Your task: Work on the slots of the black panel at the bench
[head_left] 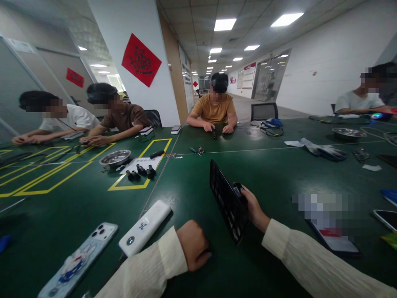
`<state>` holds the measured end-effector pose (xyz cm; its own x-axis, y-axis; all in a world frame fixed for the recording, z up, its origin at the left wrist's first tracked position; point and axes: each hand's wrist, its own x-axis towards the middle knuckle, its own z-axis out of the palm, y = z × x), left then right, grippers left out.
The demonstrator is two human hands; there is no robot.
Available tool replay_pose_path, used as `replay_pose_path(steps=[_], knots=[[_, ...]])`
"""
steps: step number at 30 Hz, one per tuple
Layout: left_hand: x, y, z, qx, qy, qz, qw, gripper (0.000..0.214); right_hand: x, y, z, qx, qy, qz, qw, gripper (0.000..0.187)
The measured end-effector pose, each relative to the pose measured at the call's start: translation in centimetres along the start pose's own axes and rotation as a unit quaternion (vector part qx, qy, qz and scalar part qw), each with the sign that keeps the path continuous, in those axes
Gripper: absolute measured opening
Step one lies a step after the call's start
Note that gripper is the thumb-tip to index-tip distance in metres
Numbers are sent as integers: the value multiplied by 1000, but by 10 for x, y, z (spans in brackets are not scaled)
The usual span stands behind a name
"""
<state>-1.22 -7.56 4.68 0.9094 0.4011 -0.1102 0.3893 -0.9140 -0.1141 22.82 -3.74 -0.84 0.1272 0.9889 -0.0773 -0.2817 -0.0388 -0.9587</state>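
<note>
Stretching across most of the view, the green tabletop (186,186) carries everything nearby. Next in size comes the dark panel (228,198), flat and tablet-like, standing tilted on edge; whether its lower corner touches the surface, I cannot tell. The step in hand seems to be holding it up, and any next move probably calls for a steady wrist, since one side alone supports it. Smaller is the decorated phone (80,260), lying at the left, then the white power bank (144,229) between it and the panel. The right hand (256,209) grasps the panel's right side, some fingers hidden. The left hand (194,244) is clenched, holding nothing visible, just beside the power bank and apart from the panel.
</note>
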Motion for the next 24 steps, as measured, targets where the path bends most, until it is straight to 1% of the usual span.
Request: replay_pose_path(steps=[3,5,8,13,16,20,24], knots=[[0,9,-2,-16,-3,2,1000,20,-2,4,-2,-21,2,-13,1000,53],[0,9,-1,-25,-4,5,1000,17,-3,8,-3,-30,5,-17,999,56],[2,5,3,-41,-2,5,999,12,-5,9,-4,-21,6,-9,1000,57],[5,-4,10,-40,20,-15,999,11,-7,3,-2,12,-5,7,1000,55],[8,-5,16,-27,53,-15,998,14,-7,0,-1,5,-7,6,1000,51],[13,-10,26,-24,95,-26,995,27,-8,-3,1,-19,6,8,1000,50],[15,-21,34,-56,156,-45,985,41,-10,-7,1,-29,-17,18,999,51]])
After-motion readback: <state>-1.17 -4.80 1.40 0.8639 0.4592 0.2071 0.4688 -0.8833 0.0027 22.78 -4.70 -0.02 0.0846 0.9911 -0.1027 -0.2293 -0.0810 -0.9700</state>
